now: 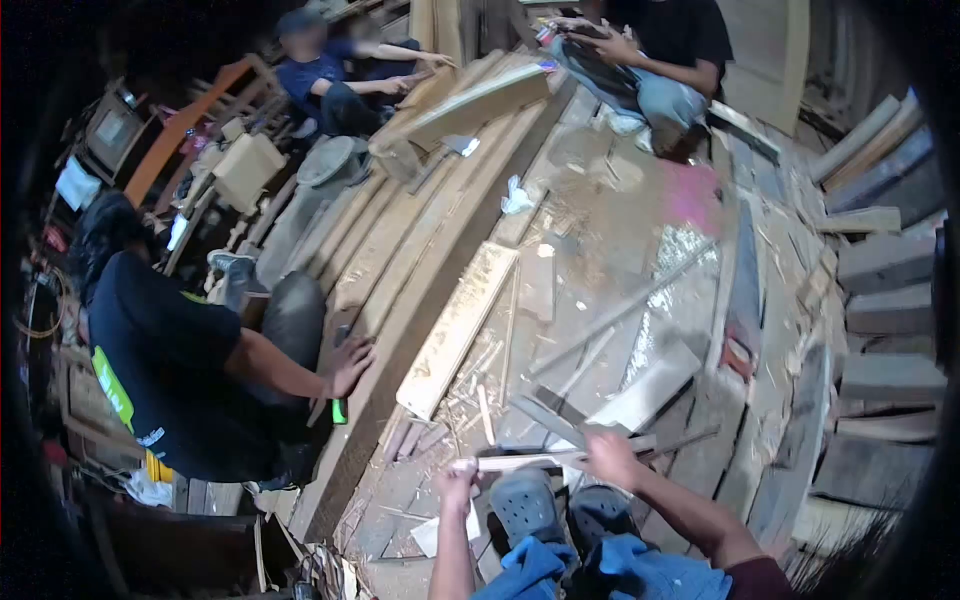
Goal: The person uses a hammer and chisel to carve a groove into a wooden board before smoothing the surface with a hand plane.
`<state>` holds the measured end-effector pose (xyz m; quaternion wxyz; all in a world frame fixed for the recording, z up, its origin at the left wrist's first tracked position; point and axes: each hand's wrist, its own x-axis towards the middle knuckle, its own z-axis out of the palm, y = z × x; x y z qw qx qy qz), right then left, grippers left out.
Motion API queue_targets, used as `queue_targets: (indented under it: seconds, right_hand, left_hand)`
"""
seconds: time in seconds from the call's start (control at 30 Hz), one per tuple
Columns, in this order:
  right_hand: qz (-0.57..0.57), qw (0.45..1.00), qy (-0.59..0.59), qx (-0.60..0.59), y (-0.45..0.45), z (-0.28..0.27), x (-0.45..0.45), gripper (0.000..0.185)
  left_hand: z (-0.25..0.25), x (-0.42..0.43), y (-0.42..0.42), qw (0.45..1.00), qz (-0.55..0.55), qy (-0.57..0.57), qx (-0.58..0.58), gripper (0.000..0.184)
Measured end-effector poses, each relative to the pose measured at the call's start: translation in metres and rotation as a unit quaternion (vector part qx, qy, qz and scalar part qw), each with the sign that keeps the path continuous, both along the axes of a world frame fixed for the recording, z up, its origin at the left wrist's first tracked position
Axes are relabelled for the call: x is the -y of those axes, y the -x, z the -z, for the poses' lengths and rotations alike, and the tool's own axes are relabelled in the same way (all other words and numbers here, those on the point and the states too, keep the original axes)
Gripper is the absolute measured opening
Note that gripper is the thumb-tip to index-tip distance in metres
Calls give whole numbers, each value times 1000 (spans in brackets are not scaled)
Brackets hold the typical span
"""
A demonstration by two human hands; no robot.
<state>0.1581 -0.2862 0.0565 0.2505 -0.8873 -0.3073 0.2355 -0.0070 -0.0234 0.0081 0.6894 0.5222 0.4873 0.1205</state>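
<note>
- The left hand grasps one end of a pale wood strip, which lies crosswise just above the clogs, toward the right hand.
- The right hand is closed, seemingly around a grey blade-like tool slanting up and away; blur hides whether its grip also touches the strip.
- The step in hand looks like trimming or shaping the strip; the next move calls for a firm left hold, with the fingers clear of the edge.
- Beyond, wood shavings litter the floor beside a broad pale board.
- To the right lies a handsaw, its reddish handle nearer.
- To the left, a co-worker's hand rests on a thick beam, near a green-ended tool.
- Farthest, two people sit by the stacked timbers.
</note>
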Motion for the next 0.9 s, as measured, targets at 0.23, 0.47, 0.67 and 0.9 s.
queue_targets:
  seconds: [0.23, 0.47, 0.67, 0.9]
  right_hand:
    - [107, 992, 17, 60, 3, 37, 68, 50]
    - [173, 984, 13, 46, -26, 52, 76, 47]
    - [154, 988, 7, 28, -42, 51, 71, 49]
    - [146, 989, -18, 31, -54, 41, 64, 47]
  left_hand:
    - [23, -1, 70, 910, 184, -267, -257, 34]
    - [7, 25, 67, 820, 236, -454, -257, 22]
    - [0, 9, 58, 823, 301, -447, -180, 19]
    - [-7, -3, 28, 842, 382, -380, 29, 24]
